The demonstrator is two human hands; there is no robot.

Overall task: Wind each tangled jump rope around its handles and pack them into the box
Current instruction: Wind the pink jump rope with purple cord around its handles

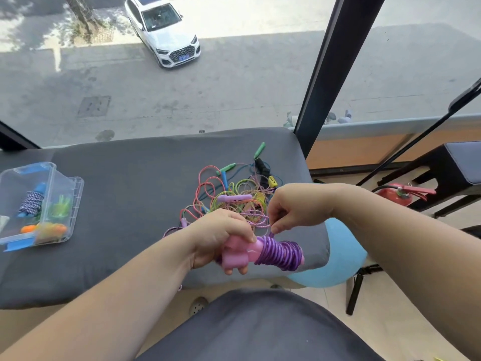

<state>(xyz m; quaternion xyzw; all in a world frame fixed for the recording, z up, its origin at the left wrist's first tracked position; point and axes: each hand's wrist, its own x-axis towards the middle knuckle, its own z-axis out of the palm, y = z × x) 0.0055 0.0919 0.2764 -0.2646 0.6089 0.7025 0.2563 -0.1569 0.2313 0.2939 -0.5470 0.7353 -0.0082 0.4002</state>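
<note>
Two hands met close in front of the person's lap. The left hand [221,238] was curled tight round the pink handles [235,254], holding the pair together with their far ends pointing right. The right hand [294,209] sat just above and to the right, thumb and forefinger pinching the purple cord [272,233] where it left the coil [282,254]. That coil lay in neat, touching turns round the handles, right beside the left hand's fingers and just below the right hand's pinch.

To wind well here, I judged, the cord wanted steady tension and each new turn laid flush against the last. The left grip had to stay firm so the handles did not splay. How much cord remained unwound I could not tell. Its end would likely need tucking under a turn, or the coil might spring loose.

Beyond the hands, the tangle [229,199] of other ropes lay on the grey cushion [130,194], near both hands but apart from them. Farther left, well apart, stood the clear box [77,188], with wound ropes already inside.
</note>
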